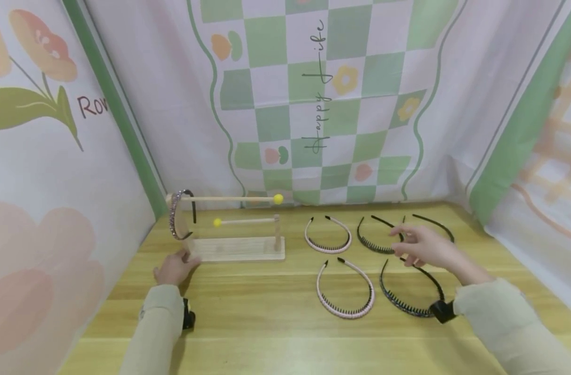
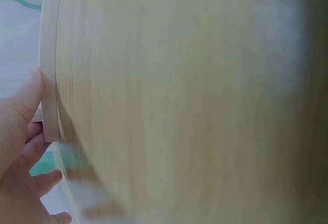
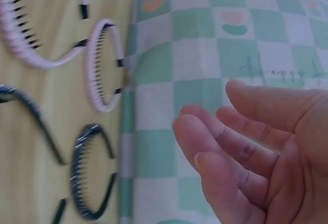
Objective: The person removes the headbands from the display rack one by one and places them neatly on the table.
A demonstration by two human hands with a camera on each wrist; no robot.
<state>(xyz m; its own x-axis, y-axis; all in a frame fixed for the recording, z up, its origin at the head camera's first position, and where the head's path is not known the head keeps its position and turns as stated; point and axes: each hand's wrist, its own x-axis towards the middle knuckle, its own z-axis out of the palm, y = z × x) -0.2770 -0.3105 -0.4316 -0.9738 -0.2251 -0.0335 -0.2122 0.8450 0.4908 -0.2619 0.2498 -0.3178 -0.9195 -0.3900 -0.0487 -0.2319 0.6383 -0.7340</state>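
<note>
My left hand [image 1: 174, 268] grips the left end of a pale wooden headband stand [image 1: 238, 250]. In the left wrist view its thumb [image 2: 32, 93] presses one side of the wood and fingers lie at the other. A sparkly headband [image 1: 174, 213] hangs at the left end of the stand's upper bar. Over the dark headbands hovers my right hand [image 1: 426, 247], fingers loosely bent, nothing held. Below it lies a dark toothed headband [image 1: 409, 309]. Another dark one [image 1: 373, 247] lies behind, and a third [image 1: 440, 224] is partly hidden by the hand.
Two pink toothed headbands, a rear one [image 1: 330, 250] and a front one [image 1: 351, 315], lie between the stand and the dark ones. Yellow balls tip the upper bar [image 1: 234, 199] and the lower bar [image 1: 248, 221]. A patterned cloth [image 1: 323, 177] rises behind the wooden table [image 1: 262, 323].
</note>
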